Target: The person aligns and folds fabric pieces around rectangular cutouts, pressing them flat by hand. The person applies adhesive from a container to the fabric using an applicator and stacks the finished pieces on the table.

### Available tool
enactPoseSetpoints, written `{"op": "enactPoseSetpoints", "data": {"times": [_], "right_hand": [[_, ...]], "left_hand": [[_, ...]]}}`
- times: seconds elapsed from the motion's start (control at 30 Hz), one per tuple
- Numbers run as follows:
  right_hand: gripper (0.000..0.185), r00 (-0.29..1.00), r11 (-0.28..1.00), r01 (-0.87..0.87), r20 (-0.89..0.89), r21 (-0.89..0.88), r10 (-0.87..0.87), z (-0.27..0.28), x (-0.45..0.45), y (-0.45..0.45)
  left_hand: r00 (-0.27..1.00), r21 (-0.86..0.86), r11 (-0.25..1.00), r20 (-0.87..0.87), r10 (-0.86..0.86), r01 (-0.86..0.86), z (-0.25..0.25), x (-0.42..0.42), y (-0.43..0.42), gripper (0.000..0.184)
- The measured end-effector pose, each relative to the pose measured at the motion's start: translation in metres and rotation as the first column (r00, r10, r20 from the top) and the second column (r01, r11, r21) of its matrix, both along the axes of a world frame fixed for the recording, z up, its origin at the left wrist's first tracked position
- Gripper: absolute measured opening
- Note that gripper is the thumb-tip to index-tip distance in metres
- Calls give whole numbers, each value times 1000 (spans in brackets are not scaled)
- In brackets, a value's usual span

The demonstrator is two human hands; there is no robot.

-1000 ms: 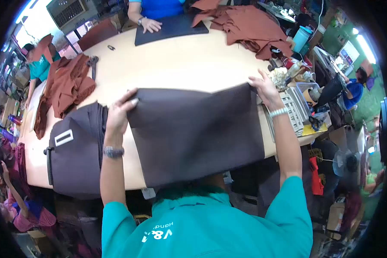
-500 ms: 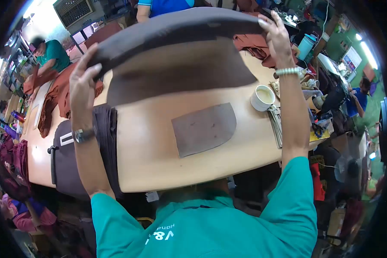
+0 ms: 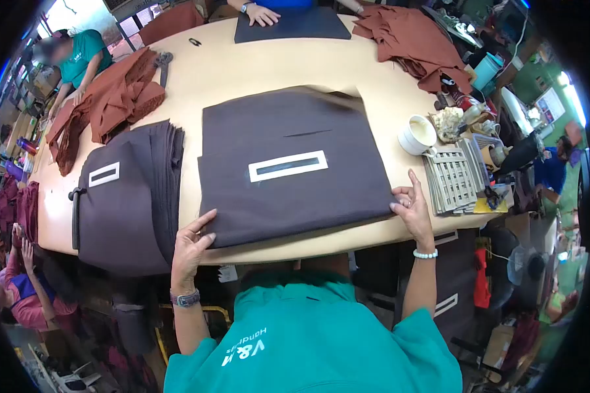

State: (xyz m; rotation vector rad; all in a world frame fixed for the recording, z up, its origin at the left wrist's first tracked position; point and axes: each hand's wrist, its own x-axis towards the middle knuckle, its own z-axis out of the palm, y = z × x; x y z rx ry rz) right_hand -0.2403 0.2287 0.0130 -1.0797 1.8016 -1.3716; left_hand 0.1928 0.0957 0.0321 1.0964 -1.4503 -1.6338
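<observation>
A dark brown panel of leather-like material (image 3: 295,206) lies on the table in front of me, its near edge folded. A white rectangular frame (image 3: 254,173) surrounds a slot in its middle. My left hand (image 3: 191,247) pinches the near left corner between thumb and fingers. At the near right corner, my right hand (image 3: 413,206) pinches the edge, with its index finger raised. The panel's far edge looks wavy and blurred. Beside it on the left rests a thick stack of similar dark panels (image 3: 121,209), the top one with a white frame too.
A white mug (image 3: 416,135) and a stack of pale slotted pieces (image 3: 449,183) stand at the right. Reddish-brown sheets (image 3: 406,42) lie at both far sides. Across the table, a co-worker's hand (image 3: 262,16) rests on a dark panel (image 3: 308,25). Another person (image 3: 85,59) works at left.
The panel, held raised over the table before, now lies on it nearer to me. Both my hands have come down and back with it. The small brown piece on the table is now covered.
</observation>
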Motion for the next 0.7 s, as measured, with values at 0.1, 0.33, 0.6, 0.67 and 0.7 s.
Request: {"op": "enactPoseSetpoints", "data": {"times": [0.1,0.33,0.6,0.67,0.7], "right_hand": [[83,998,1000,21,-58,4,-20,-6,3,10],[88,917,994,110,-387,-2,-102,5,1,-98],[95,840,947,266,-439,-180,-319,8,-3,-189],[96,792,928,262,-491,-264,-363,-8,-14,-210],[96,811,934,257,-470,-249,-349,-9,-16,-217]], "left_hand": [[999,47,999,43,-25,23,-2,1,-4,43],[956,-217,975,273,111,-51,-9,-39,-86,39],[867,-576,813,359,345,-85,-14,-68,-160,32],[859,-601,797,377,346,-58,-19,-74,-177,31],[855,-612,790,387,345,-42,-25,-78,-187,31]]}}
